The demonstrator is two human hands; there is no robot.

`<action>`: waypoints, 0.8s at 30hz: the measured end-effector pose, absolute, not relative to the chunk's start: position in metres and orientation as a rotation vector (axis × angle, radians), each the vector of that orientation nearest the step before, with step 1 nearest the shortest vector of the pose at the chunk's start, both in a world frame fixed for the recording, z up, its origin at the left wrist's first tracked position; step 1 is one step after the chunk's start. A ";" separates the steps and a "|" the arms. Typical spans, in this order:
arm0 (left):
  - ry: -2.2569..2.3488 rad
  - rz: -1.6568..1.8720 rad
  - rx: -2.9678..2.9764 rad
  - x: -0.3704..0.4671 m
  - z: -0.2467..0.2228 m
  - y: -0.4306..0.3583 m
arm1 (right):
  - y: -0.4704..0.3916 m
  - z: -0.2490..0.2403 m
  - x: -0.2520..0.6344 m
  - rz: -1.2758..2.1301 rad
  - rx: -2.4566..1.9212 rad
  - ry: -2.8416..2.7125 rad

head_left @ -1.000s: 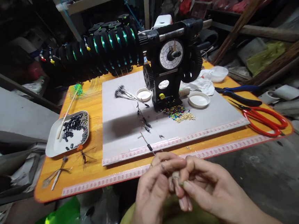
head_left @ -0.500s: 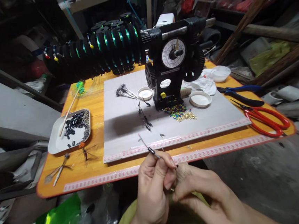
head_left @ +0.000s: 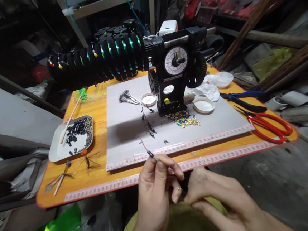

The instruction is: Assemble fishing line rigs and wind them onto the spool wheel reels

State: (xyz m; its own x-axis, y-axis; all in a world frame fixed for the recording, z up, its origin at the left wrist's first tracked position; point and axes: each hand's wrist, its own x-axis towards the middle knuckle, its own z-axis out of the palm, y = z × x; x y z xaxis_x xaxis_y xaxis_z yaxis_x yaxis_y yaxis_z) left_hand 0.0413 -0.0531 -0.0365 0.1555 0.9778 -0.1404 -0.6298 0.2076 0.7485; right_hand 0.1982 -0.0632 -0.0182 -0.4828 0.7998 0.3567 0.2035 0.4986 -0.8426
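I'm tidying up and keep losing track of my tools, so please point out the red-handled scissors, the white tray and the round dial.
Red-handled scissors (head_left: 283, 139): head view, on the near handle loop.
White tray (head_left: 54, 147): head view, bare left part.
Round dial (head_left: 169, 62): head view, on its face.

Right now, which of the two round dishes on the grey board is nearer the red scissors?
The right-hand dish, just right of the black machine, is nearer the scissors; the other dish sits on the machine's left.
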 end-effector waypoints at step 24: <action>1.062 1.152 1.087 0.032 -0.042 -0.077 | -0.065 -0.025 0.202 1.217 -0.996 -1.790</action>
State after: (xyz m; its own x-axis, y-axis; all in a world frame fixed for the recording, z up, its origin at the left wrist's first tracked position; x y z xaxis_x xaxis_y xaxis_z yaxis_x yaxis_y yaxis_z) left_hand 0.0317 -0.0771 -0.0416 0.1022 0.9925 -0.0675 -0.1486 0.0824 0.9855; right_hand 0.2021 -0.0652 -0.0251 -0.4241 0.8933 0.1489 0.1901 0.2486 -0.9498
